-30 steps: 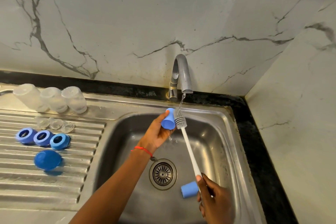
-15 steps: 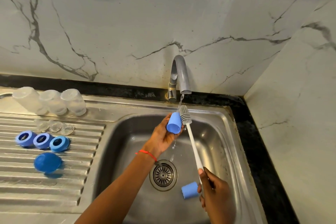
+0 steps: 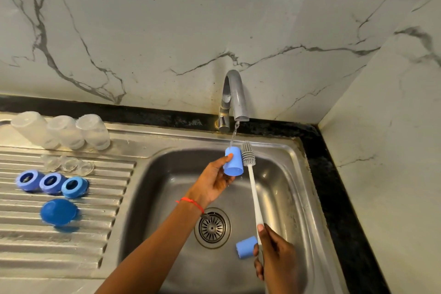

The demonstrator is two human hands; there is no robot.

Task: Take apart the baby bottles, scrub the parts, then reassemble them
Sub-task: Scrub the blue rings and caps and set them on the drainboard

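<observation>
My left hand grips a light blue bottle cap under the thin stream from the tap, its open end down. My right hand holds the white handle of a bottle brush, whose grey bristle head stands just right of the cap. A second blue cap lies on the floor of the sink beside my right hand. On the draining board stand three clear bottles upside down, three clear teats, three blue collar rings and a dark blue dome cap.
The sink drain is in the middle of the basin. The ribbed steel draining board fills the left. Marble walls close the back and the right side, with a black counter strip along them.
My left hand has turned the blue cap so its open end faces down. The brush head has shifted up and to the cap's right side. The right hand barely moved.
</observation>
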